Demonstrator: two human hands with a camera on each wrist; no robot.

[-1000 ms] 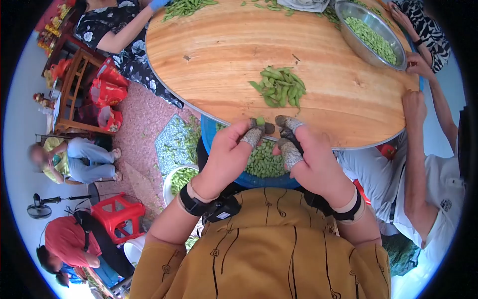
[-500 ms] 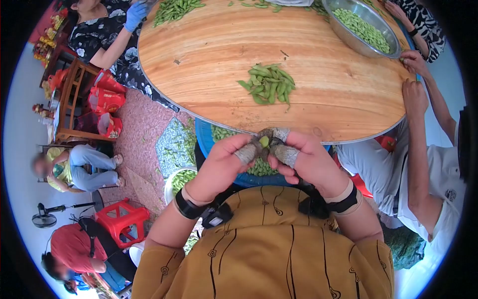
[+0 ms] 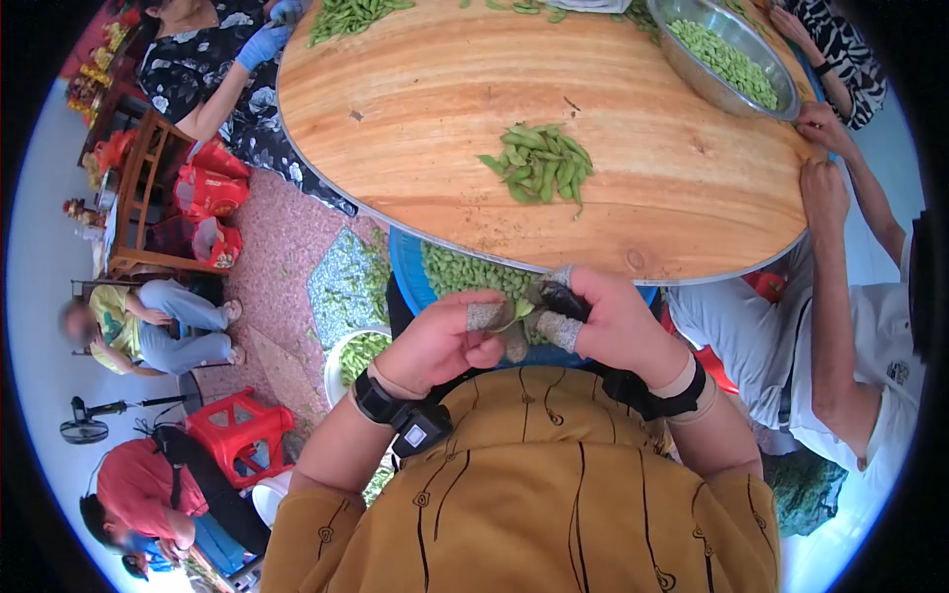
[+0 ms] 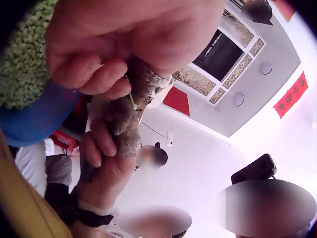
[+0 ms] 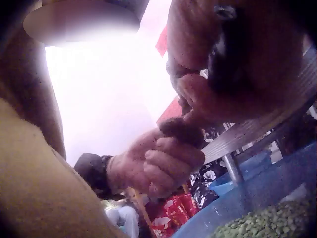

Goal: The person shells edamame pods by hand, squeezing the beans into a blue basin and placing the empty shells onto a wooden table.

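Edamame pod sits pinched between both hands, held low in front of the person's chest, just below the near edge of the bench and above a blue basin of shelled green beans. Starting at the left, the left hand has its fingers curled, the taped thumb and forefinger gripping the pod's left end; the left wrist view shows those fingers bunched tight, with the basin's blue rim beside them. To its right, touching it at the fingertips, the right hand pinches the pod's other end, its fingertips also wrapped in grey tape. The right wrist view is blurred, yet shows both hands meeting over the beans in the basin.

Further up on the bench lies a loose heap of unshelled pods, well apart from the hands. At the far right of the bench stands a metal bowl holding shelled beans. Another person's forearm rests at the bench's right edge.
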